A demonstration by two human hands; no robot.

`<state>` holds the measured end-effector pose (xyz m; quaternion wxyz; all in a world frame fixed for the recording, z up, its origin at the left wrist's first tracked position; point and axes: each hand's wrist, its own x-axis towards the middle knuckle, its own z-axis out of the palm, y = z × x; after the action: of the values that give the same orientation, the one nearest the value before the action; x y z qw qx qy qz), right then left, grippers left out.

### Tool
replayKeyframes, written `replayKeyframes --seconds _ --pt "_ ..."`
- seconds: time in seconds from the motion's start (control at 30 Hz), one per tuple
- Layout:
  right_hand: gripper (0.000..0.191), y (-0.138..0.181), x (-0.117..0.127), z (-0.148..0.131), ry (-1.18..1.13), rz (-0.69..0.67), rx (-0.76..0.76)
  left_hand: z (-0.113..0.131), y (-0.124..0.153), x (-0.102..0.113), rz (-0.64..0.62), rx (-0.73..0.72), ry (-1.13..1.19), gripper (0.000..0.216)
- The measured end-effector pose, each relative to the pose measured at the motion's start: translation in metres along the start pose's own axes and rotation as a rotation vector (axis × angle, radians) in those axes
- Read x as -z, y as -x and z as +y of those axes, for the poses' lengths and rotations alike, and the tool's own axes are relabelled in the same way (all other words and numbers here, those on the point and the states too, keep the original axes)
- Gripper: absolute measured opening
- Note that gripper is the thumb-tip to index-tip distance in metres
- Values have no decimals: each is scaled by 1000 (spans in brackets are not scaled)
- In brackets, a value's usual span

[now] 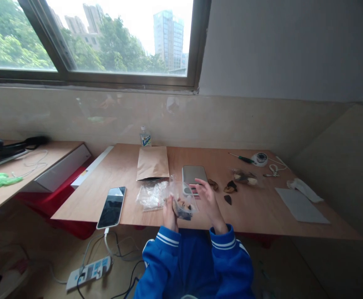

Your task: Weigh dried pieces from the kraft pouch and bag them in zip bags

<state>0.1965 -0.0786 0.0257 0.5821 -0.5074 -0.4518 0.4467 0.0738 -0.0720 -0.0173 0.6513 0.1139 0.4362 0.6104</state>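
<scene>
My left hand (170,215) is closed around the side of a clear plastic bag (192,198) above the table's front edge. Tan and dark pieces (184,204) lie in the bottom of that bag; their kind is unclear. To its right, my right hand (211,204) is raised with the fingers spread and nothing visible in them. Crumpled clear bags (150,196) lie just left of my left hand. Behind my right hand is a flat silver device like a kitchen scale (194,172). Loose brown and black curved pieces (230,187) rest to the right of it.
Farther back stand a brown paper pouch (152,162) and a small bottle (145,137). A phone (112,207) with a cable lies left. On the right are another filled bag (245,177), a screwdriver (246,159), a white camera (260,158) and a white sheet (301,205).
</scene>
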Motion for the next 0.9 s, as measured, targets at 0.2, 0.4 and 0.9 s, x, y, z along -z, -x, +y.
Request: replayKeyframes --seconds 0.2,0.4,0.9 --pt "65 12 -6 7 76 -309 32 16 2 -2 -42 91 62 42" --pt "32 13 -5 8 92 -26 67 10 7 2 -112 -2 40 43" --pt "25 3 44 42 -33 231 89 -13 -38 3 -365 -173 -379 45"
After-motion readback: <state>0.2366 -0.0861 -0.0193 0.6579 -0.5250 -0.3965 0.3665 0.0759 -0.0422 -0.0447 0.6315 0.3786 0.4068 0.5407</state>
